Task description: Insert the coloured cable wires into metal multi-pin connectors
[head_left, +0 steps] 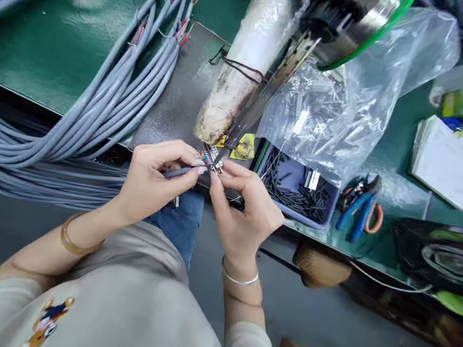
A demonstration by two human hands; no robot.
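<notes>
In the head view my left hand [157, 177] is closed around the end of a grey cable [177, 173], whose coloured cores fan out at the fingertips. Close beside it, my right hand [244, 204] pinches a thin silvery wire [234, 198] between thumb and fingers; part of that wire is hidden by the hand. Between both sets of fingertips lies a small metal connector [217, 166], mostly covered. Just above the fingers is the lower end of a dark metal bar [243, 120], next to a white plastic-wrapped cylinder [246, 55].
Bundled grey cables [107, 104] hang over the left table edge. Right of my hands stands a bin of black sleeves [293, 191], with a clear plastic bag [344, 109] above it. Pliers [361, 212], a paper stack [448, 161] and a green-rimmed reel [360, 25] lie further off.
</notes>
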